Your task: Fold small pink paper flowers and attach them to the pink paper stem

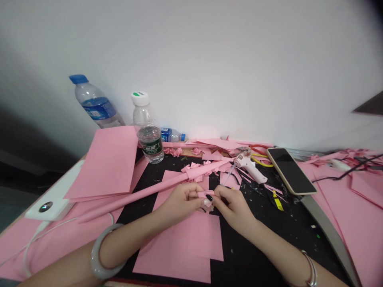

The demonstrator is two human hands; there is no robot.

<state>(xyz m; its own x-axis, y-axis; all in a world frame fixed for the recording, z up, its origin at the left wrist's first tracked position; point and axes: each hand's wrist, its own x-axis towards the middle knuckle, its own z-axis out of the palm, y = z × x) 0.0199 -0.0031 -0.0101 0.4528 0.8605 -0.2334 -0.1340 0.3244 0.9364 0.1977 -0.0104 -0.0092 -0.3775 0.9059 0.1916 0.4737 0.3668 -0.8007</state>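
Note:
A small folded strip of pink paper (pixel 206 194) is pinched between both hands in the middle of the view. My left hand (pixel 187 199) grips its left part, fingers curled and thumb pressed on it. The fingers of my right hand (pixel 229 202) are closed on its right side, and the two hands nearly touch. Flat pink sheets (pixel 179 255) lie under them on a black mat (pixel 248 251). A long rolled pink paper tube (pixel 149 193) runs diagonally just behind my left hand.
Behind the hands lie a white glue gun (pixel 253 169), a phone (pixel 291 170) and folded pink paper pieces (pixel 176 152). Two water bottles, one clear with a white cap (pixel 149 137) and one blue-labelled (pixel 97 104), stand back left. A white device (pixel 49 207) is at the left.

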